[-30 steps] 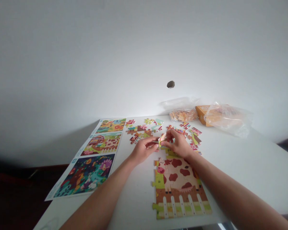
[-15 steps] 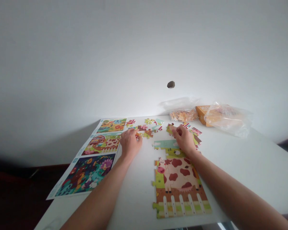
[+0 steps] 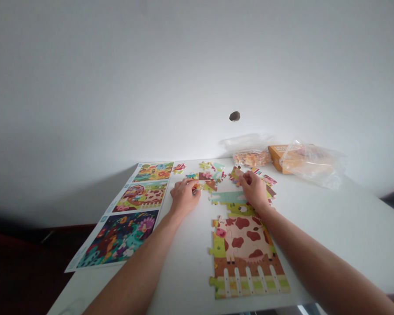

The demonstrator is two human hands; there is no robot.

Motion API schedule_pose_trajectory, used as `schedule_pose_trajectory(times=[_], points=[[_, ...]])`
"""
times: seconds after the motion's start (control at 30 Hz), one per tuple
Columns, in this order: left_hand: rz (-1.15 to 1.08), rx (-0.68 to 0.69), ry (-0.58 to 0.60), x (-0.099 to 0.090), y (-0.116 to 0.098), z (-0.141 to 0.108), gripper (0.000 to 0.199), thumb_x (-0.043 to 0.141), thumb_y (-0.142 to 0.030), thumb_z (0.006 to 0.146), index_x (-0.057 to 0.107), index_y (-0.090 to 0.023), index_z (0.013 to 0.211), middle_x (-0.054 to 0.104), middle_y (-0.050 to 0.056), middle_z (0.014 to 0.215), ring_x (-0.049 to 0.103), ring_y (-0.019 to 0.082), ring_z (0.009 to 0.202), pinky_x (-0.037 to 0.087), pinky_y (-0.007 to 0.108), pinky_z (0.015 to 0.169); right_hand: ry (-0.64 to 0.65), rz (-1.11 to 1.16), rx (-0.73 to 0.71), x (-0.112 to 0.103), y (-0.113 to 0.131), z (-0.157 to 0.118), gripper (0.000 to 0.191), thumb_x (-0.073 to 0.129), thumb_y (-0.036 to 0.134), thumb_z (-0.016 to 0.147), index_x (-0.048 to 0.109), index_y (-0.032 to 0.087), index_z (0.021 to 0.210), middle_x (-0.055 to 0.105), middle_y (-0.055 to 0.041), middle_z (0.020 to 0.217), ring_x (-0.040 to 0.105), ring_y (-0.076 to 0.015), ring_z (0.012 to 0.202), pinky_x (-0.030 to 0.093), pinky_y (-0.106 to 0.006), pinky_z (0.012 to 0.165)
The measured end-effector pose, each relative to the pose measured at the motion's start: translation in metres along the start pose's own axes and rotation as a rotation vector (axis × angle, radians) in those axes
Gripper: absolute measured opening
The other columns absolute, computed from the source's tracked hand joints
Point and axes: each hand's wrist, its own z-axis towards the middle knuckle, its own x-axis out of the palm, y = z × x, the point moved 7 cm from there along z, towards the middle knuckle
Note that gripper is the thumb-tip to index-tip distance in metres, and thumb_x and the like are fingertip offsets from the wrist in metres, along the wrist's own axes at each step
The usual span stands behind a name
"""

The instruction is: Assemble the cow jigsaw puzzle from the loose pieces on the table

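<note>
My left hand [image 3: 185, 197] is low over the table, its fingers curled around a puzzle piece [image 3: 195, 188] with red and yellow on it. Several loose pieces lie just beyond its fingertips, among them a brown piece with pink [image 3: 205, 176] and a green-and-brown one [image 3: 210, 186]. My right hand [image 3: 254, 189] pinches a green puzzle piece [image 3: 236, 172] between thumb and fingers, above the far edge of the partly joined puzzle. That joined puzzle [image 3: 246, 245] shows a spotted cow, a white fence and a strip of sky. My right hand and forearm cover part of its right side.
A printed picture sheet [image 3: 118, 234] with three scenes lies at the left. At the back are a clear bag of pieces [image 3: 251, 157], an orange box [image 3: 279, 158] and an empty plastic bag [image 3: 318, 168]. More loose pieces [image 3: 269, 180] lie right of my right hand.
My left hand has slid to the right, and the nearby loose pieces have shifted right with it. The piece in my right hand has turned and moved slightly right.
</note>
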Motion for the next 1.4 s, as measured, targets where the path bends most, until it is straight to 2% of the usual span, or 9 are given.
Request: schedule_pose_trajectory(times=[0.1,0.2,0.43,0.53,0.7,0.97,1.1,1.2,1.4], points=[[-0.047,0.047,-0.008,0.000,-0.005,-0.001,0.035,0.062,-0.025,0.080,0.069,-0.028,0.115,0.065,0.005,0.125,0.055,0.030,0.114,0.045,0.044,0.095,-0.050,-0.053,-0.063,-0.005,0.007,-0.001,0.025,0.054,0.043,0.088,0.063,0.021,0.080,0.066,-0.0021,0.069,0.057,-0.0174,0.061,0.035,-0.027,0.060],[-0.087,0.113,0.006,0.000,-0.011,-0.003,0.034,0.061,-0.022,0.080,0.072,-0.027,0.112,0.063,0.004,0.129,0.052,0.029,0.120,0.041,0.044,0.102,-0.008,-0.123,-0.089,-0.002,0.008,-0.001,0.025,0.056,0.041,0.087,0.062,0.021,0.073,0.065,-0.0016,0.065,0.056,-0.0171,0.059,0.034,-0.027,0.060],[-0.112,0.358,0.154,0.005,-0.032,-0.011,0.045,0.053,-0.012,0.081,0.069,-0.033,0.118,0.057,-0.001,0.139,0.046,0.027,0.128,0.034,0.048,0.110,-0.057,-0.079,-0.019,-0.007,0.003,0.002,0.030,0.055,0.047,0.088,0.065,0.021,0.078,0.066,-0.0013,0.065,0.057,-0.0174,0.059,0.035,-0.028,0.060],[-0.100,0.313,0.143,0.005,-0.028,-0.010,0.041,0.053,-0.011,0.082,0.072,-0.032,0.113,0.059,0.000,0.137,0.047,0.027,0.127,0.034,0.049,0.109,-0.048,-0.081,0.025,-0.008,0.000,0.003,0.029,0.055,0.047,0.088,0.065,0.021,0.080,0.066,-0.0020,0.065,0.057,-0.0180,0.059,0.034,-0.028,0.059],[-0.124,0.267,0.078,0.012,-0.015,-0.005,0.062,0.046,0.008,0.070,0.073,-0.031,0.109,0.064,0.000,0.127,0.051,0.023,0.122,0.038,0.044,0.109,-0.032,-0.133,0.071,-0.008,-0.003,0.004,0.031,0.053,0.046,0.089,0.068,0.019,0.086,0.070,-0.0048,0.072,0.063,-0.0209,0.066,0.037,-0.029,0.062],[-0.148,0.299,-0.015,0.008,-0.004,0.003,0.068,0.042,0.011,0.057,0.076,-0.024,0.105,0.067,0.006,0.117,0.057,0.024,0.115,0.044,0.042,0.106,-0.006,-0.131,0.057,-0.003,-0.005,0.004,0.034,0.055,0.033,0.087,0.063,0.019,0.117,0.075,-0.0056,0.099,0.065,-0.0246,0.097,0.044,-0.034,0.085],[-0.145,0.338,-0.014,0.005,-0.012,0.000,0.068,0.042,0.010,0.062,0.075,-0.028,0.108,0.066,0.002,0.124,0.056,0.023,0.119,0.041,0.044,0.108,0.007,-0.163,-0.026,0.000,0.000,0.002,0.028,0.055,0.027,0.085,0.066,0.020,0.110,0.073,-0.0054,0.102,0.065,-0.0230,0.095,0.046,-0.033,0.084],[-0.117,0.403,0.061,0.009,-0.023,-0.006,0.065,0.043,0.007,0.070,0.073,-0.033,0.111,0.064,-0.003,0.131,0.050,0.024,0.127,0.035,0.049,0.110,0.051,-0.187,-0.075,0.005,0.004,0.000,0.024,0.055,0.023,0.084,0.069,0.022,0.103,0.073,-0.0055,0.100,0.064,-0.0221,0.091,0.046,-0.032,0.082],[-0.047,0.235,0.069,0.010,-0.019,-0.006,0.050,0.046,0.000,0.080,0.072,-0.033,0.108,0.065,-0.002,0.131,0.048,0.026,0.129,0.030,0.056,0.110,0.115,-0.224,-0.094,0.011,0.006,-0.002,0.026,0.056,0.022,0.084,0.073,0.022,0.103,0.072,-0.0064,0.096,0.063,-0.0233,0.091,0.045,-0.034,0.085]])
